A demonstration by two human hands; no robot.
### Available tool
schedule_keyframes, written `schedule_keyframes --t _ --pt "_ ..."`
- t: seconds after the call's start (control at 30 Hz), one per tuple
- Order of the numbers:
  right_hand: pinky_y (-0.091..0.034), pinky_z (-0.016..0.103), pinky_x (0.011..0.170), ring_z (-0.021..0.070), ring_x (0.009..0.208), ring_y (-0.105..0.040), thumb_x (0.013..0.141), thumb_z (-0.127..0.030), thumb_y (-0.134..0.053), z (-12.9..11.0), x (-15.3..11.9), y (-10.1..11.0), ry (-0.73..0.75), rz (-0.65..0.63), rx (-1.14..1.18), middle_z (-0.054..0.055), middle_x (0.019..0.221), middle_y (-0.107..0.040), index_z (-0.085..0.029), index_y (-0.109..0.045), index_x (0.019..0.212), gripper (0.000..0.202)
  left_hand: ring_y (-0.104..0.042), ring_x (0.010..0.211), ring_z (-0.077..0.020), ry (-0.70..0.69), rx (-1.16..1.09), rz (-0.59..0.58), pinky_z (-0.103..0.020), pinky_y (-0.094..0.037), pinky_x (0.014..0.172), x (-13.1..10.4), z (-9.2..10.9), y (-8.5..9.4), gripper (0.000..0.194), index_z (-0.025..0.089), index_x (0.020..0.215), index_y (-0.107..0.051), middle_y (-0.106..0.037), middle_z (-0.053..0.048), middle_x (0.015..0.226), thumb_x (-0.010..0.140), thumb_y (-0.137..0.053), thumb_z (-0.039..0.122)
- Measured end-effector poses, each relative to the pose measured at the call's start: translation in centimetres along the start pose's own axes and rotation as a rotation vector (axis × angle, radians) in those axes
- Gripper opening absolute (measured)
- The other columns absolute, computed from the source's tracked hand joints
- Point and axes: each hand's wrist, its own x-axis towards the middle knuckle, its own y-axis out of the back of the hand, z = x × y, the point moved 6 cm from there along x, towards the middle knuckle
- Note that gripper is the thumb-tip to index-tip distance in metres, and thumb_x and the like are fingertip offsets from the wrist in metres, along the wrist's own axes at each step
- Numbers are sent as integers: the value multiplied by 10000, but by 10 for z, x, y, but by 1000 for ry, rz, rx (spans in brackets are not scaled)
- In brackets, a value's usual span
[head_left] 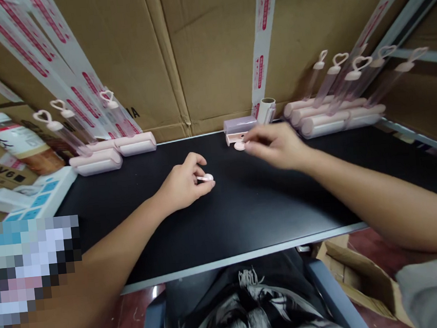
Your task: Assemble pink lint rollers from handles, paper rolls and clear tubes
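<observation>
Near the middle of the black table (224,220), my left hand (184,183) is closed around a small white-pink piece (207,177) with a thin stem. My right hand (276,145) reaches to the back of the table, its fingers pressed together beside a small round pink disc (239,145). What those fingertips hold, if anything, is too small to make out. Just behind the disc lies a pink case (233,138) with a translucent lilac part (240,125). A white cylinder (266,111) stands upright behind my right hand.
Pink cases with clear tubes and heart-shaped loops stand at the back left (135,144) and back right (325,124). A drink bottle (23,144) and a white power strip (57,192) are at the left. Cardboard boxes (216,56) wall the back.
</observation>
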Motion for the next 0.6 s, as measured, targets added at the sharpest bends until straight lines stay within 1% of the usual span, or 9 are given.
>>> schedule_keyframes --t 0.03,0.1,0.17,0.27,0.37,0.43,0.47,0.53,0.6 --pt "-524 292 729 160 724 -649 1018 -352 -682 -22 -6 -20 147 -155 97 48 886 -767 -189 -772 1115 210 -624 682 -127 11 -101 -67 -272 -477 713 -2 3 -7 552 245 1188 -470 -738 33 852 803 -822 425" --pt "-545 278 823 160 851 -702 1072 -293 -616 -55 -20 -50 353 -402 259 86 1019 -781 -168 -740 1317 301 -588 642 -115 47 -296 -239 -245 -445 655 -6 10 -22 651 245 1246 -430 -691 63 782 787 -854 428" --pt "-542 276 872 163 914 -706 1100 -279 -581 -72 -29 -65 429 -521 366 100 1044 -770 -150 -723 1336 304 -562 625 -106 80 -393 -379 -226 -415 618 -11 17 -33 718 234 1295 -422 -669 70 763 778 -883 424" --pt "-521 251 789 136 793 -652 1094 -312 -611 -75 -32 -69 372 -558 448 56 918 -728 -124 -718 1297 296 -559 651 -101 102 -396 -459 -223 -413 616 -15 22 -38 707 215 1306 -457 -699 37 828 778 -894 391" --pt "-481 217 676 101 677 -588 1067 -323 -648 -71 -30 -66 260 -557 532 8 827 -671 -111 -721 1255 293 -524 638 -96 101 -387 -492 -220 -395 611 -15 24 -40 668 215 1273 -489 -646 66 769 776 -900 389" --pt "-461 204 641 88 640 -568 1049 -359 -680 -71 -30 -67 193 -561 578 -9 775 -652 -121 -738 1095 249 -521 639 -100 96 -376 -488 -222 -392 616 -15 23 -42 648 221 1248 -504 -605 80 734 776 -906 408" --pt "-451 200 628 84 623 -559 1044 -384 -691 -72 -29 -68 168 -560 582 -15 745 -645 -128 -731 1005 262 -533 648 -105 95 -368 -477 -225 -398 623 -14 23 -43 645 224 1241 -509 -607 77 739 772 -911 411" --pt "-437 202 619 82 608 -558 1052 -415 -677 -74 -27 -67 148 -553 534 -13 717 -650 -142 -706 885 321 -553 664 -112 92 -352 -450 -234 -417 638 -13 22 -43 662 227 1249 -514 -620 70 761 763 -920 419" --pt "-433 222 638 96 624 -580 1058 -403 -648 -71 -21 -57 149 -508 392 5 735 -684 -151 -719 874 320 -561 661 -112 72 -317 -422 -245 -442 654 -13 23 -41 719 229 1299 -505 -642 67 778 760 -929 443"
